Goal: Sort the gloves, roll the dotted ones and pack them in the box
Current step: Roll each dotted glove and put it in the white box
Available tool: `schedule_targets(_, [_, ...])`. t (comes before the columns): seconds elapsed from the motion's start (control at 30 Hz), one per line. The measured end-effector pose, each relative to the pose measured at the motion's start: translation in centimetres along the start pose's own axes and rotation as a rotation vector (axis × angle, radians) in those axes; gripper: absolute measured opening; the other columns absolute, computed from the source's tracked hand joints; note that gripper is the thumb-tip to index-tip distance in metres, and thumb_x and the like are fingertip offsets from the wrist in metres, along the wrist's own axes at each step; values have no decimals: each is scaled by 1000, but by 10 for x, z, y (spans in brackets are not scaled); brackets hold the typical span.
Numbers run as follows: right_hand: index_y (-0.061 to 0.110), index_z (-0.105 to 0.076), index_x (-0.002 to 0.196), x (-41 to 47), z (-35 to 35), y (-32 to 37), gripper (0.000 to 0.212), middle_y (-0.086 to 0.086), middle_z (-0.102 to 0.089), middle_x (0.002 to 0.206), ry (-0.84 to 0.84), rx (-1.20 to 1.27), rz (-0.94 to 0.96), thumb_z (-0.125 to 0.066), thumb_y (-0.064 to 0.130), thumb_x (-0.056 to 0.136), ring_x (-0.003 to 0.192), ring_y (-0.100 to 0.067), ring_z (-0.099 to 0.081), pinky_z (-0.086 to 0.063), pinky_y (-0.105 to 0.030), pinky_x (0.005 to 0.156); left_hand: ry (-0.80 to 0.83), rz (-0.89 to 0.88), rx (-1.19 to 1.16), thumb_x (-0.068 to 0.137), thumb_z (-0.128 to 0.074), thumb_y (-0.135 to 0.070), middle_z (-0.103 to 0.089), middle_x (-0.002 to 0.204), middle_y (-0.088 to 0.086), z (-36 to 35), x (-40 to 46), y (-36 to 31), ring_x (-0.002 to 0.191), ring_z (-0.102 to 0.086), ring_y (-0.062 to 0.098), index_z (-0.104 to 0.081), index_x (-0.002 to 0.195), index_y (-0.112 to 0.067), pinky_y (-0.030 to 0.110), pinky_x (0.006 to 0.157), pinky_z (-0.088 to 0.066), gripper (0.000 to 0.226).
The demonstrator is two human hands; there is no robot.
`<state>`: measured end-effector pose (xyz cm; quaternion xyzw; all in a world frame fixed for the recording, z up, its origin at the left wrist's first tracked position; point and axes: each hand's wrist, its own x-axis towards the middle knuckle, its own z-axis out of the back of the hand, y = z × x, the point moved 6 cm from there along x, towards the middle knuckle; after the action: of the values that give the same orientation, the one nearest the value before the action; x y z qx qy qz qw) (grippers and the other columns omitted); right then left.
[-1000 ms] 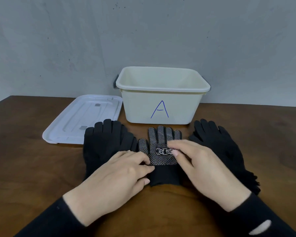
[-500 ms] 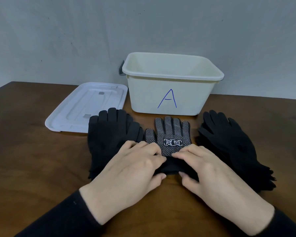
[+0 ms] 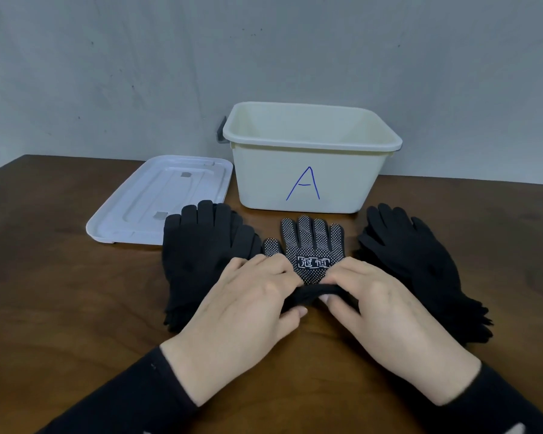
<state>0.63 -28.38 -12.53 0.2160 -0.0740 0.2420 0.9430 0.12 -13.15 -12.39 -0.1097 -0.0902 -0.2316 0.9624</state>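
Dotted glove (image 3: 311,242) lay flat on the wooden table (image 3: 44,292), knit black fabric with a grid of small white rubber dots and a white printed label patch, fingers pointing away from the hands. Left hand (image 3: 248,311) and right hand (image 3: 376,305) both gripped its cuff end, fingers curled over the bunched-up cuff, thumbs tucked under; the cuff formed a soft dark roll between them, most of it hidden by the fingers. Left of the left hand sat a stack of plain black gloves (image 3: 201,255), smooth knit, count hard to make out. Right of the right hand lay another plain black pile (image 3: 420,267), near edges ragged, layers indistinct. Just beyond the dotted glove's fingertips stood the box (image 3: 304,170), cream plastic, rectangular with rounded rim, blue handwritten "A" on the front, its floor not visible. Beyond the left hand lay the lid (image 3: 160,198), flat white moulded plastic, partly covered by the left stack. Dark sleeves cut off at bottom frame.
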Motion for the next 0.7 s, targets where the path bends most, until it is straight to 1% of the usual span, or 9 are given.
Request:
schedule_targets(0.13, [37, -65, 94, -6, 10, 3, 15, 18, -60, 90, 49, 44, -34, -52, 45, 96, 87, -2, -59, -49, -19, 73, -50, 40, -97, 98, -41, -47, -54, 82, -15, 8, -4, 0, 84, -48, 5, -56, 93, -35, 23, 90, -38, 20])
schedule_targets(0.23, [36, -64, 89, -9, 15, -1, 11, 14, -63, 77, 45, 138, -123, -59, 43, 95, 71, 0, -59, -46, -15, 58, -45, 117, -210, 97, -46, -50, -57, 75, -11, 12, -7, 5, 79, -52, 3, -58, 92, -32, 12, 71, -33, 22])
schedule_targets(0.27, [36, -65, 89, -8, 14, -2, 10, 14, -65, 76, 42, 168, -147, -60, 43, 95, 68, 0, -60, -46, -16, 57, -42, 139, -241, 96, -48, -51, -60, 74, -11, 12, -6, 7, 75, -54, 3, -59, 93, -32, 12, 66, -33, 22])
schedule_targets(0.33, [38, -65, 92, -7, 12, -7, 3, 15, -68, 78, 14, 232, -208, -64, 40, 93, 72, 1, -64, -51, -17, 62, -38, 196, -305, 94, -52, -49, -66, 78, -16, 10, -3, 11, 70, -57, -2, -61, 100, -35, 9, 61, -37, 17])
schedule_targets(0.4, [41, -64, 99, -6, 10, -12, 10, 14, -67, 77, -34, 273, -267, -69, 37, 91, 73, 1, -63, -51, -16, 68, -42, 238, -340, 94, -56, -45, -68, 82, -20, 6, 0, 14, 67, -56, -5, -58, 115, -42, 6, 63, -38, 21])
schedule_targets(0.47, [42, -60, 108, -5, 7, -14, 22, 10, -64, 76, -48, 239, -297, -70, 38, 89, 74, 0, -61, -50, -17, 70, -50, 234, -330, 94, -57, -43, -67, 81, -19, 2, 2, 14, 64, -53, -1, -53, 125, -45, 10, 73, -36, 30])
schedule_targets(0.53, [43, -55, 114, -5, 5, -10, 29, 11, -61, 82, -37, 169, -297, -70, 38, 89, 81, 0, -59, -49, -18, 75, -90, 208, -289, 94, -56, -42, -64, 79, -16, 2, 4, 12, 68, -51, 0, -51, 127, -44, 19, 84, -39, 33])
schedule_targets(0.6, [42, -52, 117, -4, 3, -10, 33, 11, -59, 85, -35, 125, -285, -70, 37, 90, 84, 0, -56, -47, -17, 79, -112, 184, -207, 94, -55, -42, -58, 75, -16, 0, 5, 11, 76, -49, 2, -49, 127, -44, 23, 92, -39, 33])
schedule_targets(0.7, [36, -55, 112, -2, 1, -11, 32, 14, -52, 88, -76, 48, -216, -74, 31, 87, 86, -3, -51, -45, -18, 73, -111, 149, -78, 90, -60, -40, -42, 75, -18, -3, 6, 10, 75, -42, 3, -52, 121, -41, 25, 86, -39, 32])
